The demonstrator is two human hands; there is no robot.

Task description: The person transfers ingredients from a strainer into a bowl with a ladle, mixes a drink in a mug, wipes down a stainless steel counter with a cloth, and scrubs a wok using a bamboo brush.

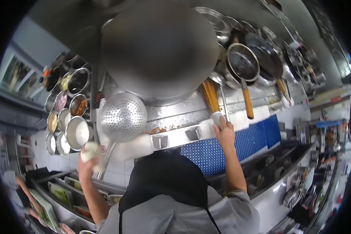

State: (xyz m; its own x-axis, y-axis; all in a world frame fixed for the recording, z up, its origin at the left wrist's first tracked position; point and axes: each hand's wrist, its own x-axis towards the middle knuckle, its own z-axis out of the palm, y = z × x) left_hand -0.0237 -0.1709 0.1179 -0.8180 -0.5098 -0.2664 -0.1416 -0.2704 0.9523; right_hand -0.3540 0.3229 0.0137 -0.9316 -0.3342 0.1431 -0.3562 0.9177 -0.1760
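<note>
Nearest the body, a black apron was worn, below and to the right of the perforated strainer. Below and to the left of the strainer, a pale bundle was gripped in the curled fingers of the left hand; the bundle was blurred, and its material could not be determined. The strainer's long handle was extended toward the body just beside this hand, and whether the two were in contact could not be told. To the right of the strainer, the pale grip of a bamboo brush was enclosed by the closed fingers of the right hand, the bristles being directed away from the body. The strainer's bowl was situated at the near edge of the metal worktop. To its left, metal bowls were arranged in rows, several filled with food. Beyond the strainer, a large round dark form was shown blurred. Farther to the strainer's right, a ladle and a wooden-handled pan were placed among stacked cookware. Well apart, to the strainer's lower left, a second person's arm was seen.
</note>
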